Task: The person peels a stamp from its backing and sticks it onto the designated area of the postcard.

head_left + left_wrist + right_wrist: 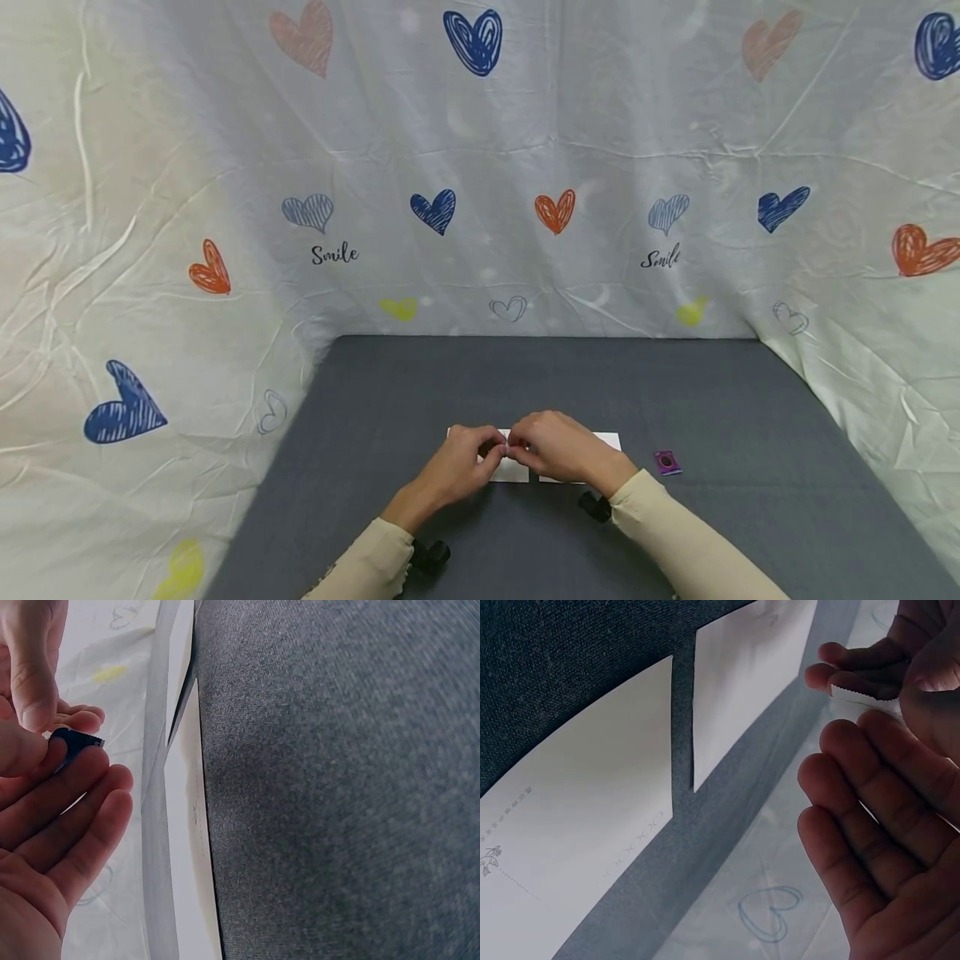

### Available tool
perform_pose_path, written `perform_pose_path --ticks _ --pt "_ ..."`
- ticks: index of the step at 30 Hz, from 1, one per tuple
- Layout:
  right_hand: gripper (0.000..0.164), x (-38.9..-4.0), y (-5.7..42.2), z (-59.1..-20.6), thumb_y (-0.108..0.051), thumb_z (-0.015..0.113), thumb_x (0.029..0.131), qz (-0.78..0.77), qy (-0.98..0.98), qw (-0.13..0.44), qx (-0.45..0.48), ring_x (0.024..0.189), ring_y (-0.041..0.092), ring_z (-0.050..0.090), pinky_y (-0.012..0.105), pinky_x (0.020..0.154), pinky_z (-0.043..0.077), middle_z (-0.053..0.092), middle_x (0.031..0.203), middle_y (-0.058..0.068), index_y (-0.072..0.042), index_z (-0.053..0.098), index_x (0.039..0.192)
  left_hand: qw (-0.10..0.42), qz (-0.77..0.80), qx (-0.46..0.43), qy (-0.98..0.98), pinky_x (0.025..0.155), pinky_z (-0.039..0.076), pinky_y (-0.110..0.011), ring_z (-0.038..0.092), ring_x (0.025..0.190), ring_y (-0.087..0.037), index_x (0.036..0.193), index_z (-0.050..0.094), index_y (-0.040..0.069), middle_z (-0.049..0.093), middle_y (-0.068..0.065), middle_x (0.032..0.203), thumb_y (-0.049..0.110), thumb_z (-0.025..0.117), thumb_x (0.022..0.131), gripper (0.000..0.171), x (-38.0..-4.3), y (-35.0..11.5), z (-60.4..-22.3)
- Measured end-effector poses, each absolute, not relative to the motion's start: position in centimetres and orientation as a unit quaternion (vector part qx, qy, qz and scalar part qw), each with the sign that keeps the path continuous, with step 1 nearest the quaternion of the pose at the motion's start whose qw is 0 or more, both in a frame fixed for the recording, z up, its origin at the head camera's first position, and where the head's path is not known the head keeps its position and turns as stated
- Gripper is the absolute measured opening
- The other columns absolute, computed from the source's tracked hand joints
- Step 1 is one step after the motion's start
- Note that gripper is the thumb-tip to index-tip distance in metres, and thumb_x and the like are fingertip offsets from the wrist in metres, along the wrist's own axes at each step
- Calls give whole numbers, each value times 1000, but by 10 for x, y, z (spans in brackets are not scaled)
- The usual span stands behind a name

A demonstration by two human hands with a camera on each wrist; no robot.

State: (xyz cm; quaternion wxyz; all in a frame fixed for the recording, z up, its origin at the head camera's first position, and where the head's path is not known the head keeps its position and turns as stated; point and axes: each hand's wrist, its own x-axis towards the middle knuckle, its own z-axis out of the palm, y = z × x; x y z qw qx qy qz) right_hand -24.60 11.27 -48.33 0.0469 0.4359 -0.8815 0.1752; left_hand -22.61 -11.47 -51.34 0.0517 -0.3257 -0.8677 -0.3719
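Note:
Between the fingertips of both hands is a small sachet with a serrated edge. It looks dark blue (75, 742) in the left wrist view and whitish (866, 700) in the right wrist view. My left hand (459, 462) pinches it between thumb and index finger. From the other side, my right hand (562, 450) also pinches it, its other fingers loosely spread. The fingers hide most of the sachet. Below the hands, two white cards lie side by side with a narrow gap, a left card (513, 473) and a right card (609, 439); faint print shows on one card (585, 802).
A small purple sachet (667, 462) with a dark round picture lies right of the cards. The dark grey table (420, 375) runs back to a white curtain (495, 275) printed with hearts, which also hangs on both sides.

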Motion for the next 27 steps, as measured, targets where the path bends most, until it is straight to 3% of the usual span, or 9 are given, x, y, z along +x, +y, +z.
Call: perform_pose_path --ticks 6,18,27 --pt "11 -245 113 -482 -21 72 107 171 -883 44 435 78 3 62 24 77 56 76 92 -8 -19 80 101 53 -375 -331 -865 79 63 -31 75 83 -6 105 79 9 83 -6 96 10 69 107 11 -227 -114 -514" --pt "12 -247 115 -480 -15 71 106 172 -880 45 441 76 4 61 25 76 56 76 92 -7 -16 82 102 51 -371 -327 -868 78 61 -31 72 81 -3 103 79 6 82 -6 95 7 67 106 12 -227 -115 -515" --pt "12 -248 119 -480 -14 71 106 169 -882 51 437 77 5 64 27 75 57 76 91 -8 -14 81 101 64 -364 -322 -871 77 64 -41 74 83 -7 103 79 4 82 -4 95 6 68 104 11 -226 -116 -516"
